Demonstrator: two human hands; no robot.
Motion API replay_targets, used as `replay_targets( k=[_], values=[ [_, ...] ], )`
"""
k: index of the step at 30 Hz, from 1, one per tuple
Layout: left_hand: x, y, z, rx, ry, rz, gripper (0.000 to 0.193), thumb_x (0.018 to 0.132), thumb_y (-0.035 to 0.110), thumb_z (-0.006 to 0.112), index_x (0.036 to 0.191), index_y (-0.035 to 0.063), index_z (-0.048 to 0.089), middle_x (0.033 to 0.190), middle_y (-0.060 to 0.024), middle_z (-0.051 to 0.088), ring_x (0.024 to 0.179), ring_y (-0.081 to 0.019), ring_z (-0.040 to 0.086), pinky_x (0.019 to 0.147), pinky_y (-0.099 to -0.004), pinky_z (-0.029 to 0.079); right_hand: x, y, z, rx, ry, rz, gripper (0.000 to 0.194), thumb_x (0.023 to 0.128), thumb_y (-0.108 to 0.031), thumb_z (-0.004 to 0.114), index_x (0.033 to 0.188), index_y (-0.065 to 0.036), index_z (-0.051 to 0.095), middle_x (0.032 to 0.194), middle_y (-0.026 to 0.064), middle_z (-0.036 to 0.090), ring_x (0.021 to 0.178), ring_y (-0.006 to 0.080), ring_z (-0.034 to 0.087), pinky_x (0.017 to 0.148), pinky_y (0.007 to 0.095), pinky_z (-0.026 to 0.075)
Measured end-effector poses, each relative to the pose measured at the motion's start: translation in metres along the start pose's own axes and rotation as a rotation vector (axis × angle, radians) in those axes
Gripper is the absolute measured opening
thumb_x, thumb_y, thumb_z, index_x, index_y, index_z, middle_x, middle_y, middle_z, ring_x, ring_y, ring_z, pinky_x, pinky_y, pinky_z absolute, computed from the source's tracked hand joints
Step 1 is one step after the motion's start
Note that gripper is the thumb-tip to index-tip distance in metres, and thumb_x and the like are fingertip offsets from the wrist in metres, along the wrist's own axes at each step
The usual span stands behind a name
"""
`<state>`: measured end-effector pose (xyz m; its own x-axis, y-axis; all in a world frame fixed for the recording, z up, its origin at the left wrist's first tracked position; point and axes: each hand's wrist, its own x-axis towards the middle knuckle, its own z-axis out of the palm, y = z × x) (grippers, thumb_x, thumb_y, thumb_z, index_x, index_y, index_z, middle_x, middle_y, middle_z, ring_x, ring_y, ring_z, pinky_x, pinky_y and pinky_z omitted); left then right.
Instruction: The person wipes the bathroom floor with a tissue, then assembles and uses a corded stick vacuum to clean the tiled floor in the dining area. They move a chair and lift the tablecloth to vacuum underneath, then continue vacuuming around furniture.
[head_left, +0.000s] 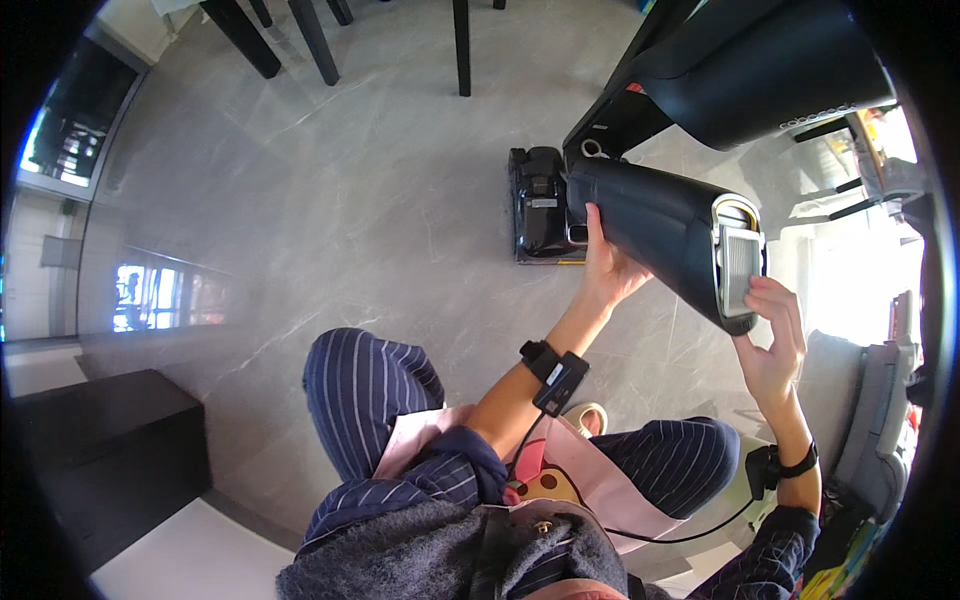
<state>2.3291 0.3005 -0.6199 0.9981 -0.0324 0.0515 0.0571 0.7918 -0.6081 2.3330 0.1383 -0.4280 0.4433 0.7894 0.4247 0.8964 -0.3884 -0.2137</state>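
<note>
Before me is a long, black, padded-looking part (645, 225), slanting down to the right. Its right end has a silver rim and a ribbed grey panel (741, 271). My left hand (611, 266) grips its lower left side, thumb on the surface and fingers partly hidden. My right hand (776, 330) holds the lower corner of that end, fingertips at the panel's edge and thumb beneath. Beside the part's left end, a glossy black floor-cleaner head (541, 206) rests on the tiles; whether the two are joined, I cannot tell.
A large black curved padded body (757, 75) stands at the upper right. Dark furniture legs (463, 52) rise from the floor at the top. A black box-like piece (112, 450) is at the lower left. Cables hang from the devices on both wrists.
</note>
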Motion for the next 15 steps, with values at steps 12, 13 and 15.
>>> replay_targets(
  k=[12,13,15],
  values=[
    [0.035,0.035,0.005,0.082,-0.043,-0.02,0.083,0.072,0.074,0.044,0.126,0.0107,0.044,0.127,-0.011,0.048,0.117,-0.0281,0.044,0.098,-0.0518,0.033,0.02,0.007,0.053,-0.08,-0.014,-0.125,0.04,0.05,0.011,0.068,0.085,-0.001,0.055,0.089,0.0131,0.054,0.089,0.03,0.056,0.074,0.0349,0.047],
    [0.035,0.037,0.003,0.111,-0.096,-0.01,0.084,0.072,0.075,0.042,0.126,0.011,0.044,0.127,-0.0106,0.048,0.117,-0.0281,0.045,0.098,-0.0517,0.034,0.02,0.007,0.056,-0.068,0.007,-0.173,0.04,0.05,0.011,0.068,0.086,-0.001,0.055,0.089,0.0132,0.054,0.089,0.0301,0.056,0.074,0.0349,0.047],
    [0.036,0.04,-0.002,0.115,-0.1,0.013,0.084,0.072,0.076,0.04,0.127,0.0116,0.044,0.128,-0.0098,0.048,0.116,-0.0282,0.045,0.097,-0.0515,0.034,0.023,0.009,0.06,-0.089,-0.006,-0.142,0.04,0.05,0.011,0.068,0.086,0.0,0.055,0.09,0.0134,0.054,0.089,0.0305,0.056,0.074,0.0349,0.048]
  ],
)
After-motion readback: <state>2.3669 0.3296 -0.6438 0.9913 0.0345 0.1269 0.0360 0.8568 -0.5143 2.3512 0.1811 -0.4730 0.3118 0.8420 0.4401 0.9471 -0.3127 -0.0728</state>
